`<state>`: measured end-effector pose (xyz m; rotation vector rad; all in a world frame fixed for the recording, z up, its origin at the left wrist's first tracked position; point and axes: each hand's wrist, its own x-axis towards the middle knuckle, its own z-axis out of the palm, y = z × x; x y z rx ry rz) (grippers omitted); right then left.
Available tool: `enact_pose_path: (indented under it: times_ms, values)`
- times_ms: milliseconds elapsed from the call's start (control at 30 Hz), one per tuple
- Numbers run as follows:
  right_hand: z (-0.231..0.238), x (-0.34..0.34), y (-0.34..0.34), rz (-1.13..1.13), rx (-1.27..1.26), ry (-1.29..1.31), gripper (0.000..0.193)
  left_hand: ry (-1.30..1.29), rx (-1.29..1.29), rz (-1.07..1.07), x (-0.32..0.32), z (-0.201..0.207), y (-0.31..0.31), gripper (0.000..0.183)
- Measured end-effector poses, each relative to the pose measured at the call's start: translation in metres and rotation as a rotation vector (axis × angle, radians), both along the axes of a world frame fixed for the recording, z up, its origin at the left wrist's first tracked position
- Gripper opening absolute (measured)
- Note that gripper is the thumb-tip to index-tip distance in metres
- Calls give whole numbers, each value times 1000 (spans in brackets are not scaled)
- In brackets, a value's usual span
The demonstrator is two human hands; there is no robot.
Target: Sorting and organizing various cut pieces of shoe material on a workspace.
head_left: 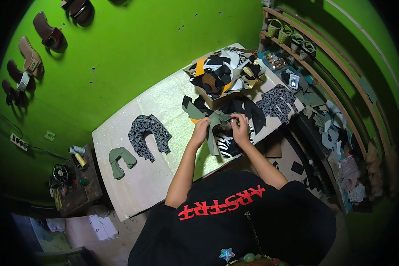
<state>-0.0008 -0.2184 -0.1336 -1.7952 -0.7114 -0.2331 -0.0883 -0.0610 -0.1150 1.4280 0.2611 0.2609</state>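
Both my hands are at the near right part of a pale table [162, 95]. Between them they hold a grey-green cut piece of sheet material [219, 119], curved in outline. My left hand [200, 131] is closed on its left side. My right hand [240, 129] pinches its right side, with the fingertips partly hidden. Below the hands lies a zebra-striped piece [228, 147], partly covered. Black offcuts [249, 111] lie just beyond my right hand. Left of me rest a stack of grey-green arch-shaped pieces [117, 163] and a stack of black-and-grey patterned arch-shaped pieces [147, 128].
A cardboard box [213, 101] heaped with scraps stands at the table's back. Patterned sheet pieces [277, 104] lie at the right end. Wooden racks [328, 71] with sandals rise on the right. Shoes hang on the green wall [133, 48]. Thread spools [79, 157] sit on a side stand.
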Motion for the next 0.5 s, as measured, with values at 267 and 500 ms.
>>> enact_pose_path:
  times_ms: [267, 500]
  values:
    - [6, -16, 30, 408, 43, -2, 50, -116, -343, -37, -33, 49, 24, 20]
    - [21, -60, 87, 683, -8, 305, 35, -243, -327, -2, -83, 51, 68, 11]
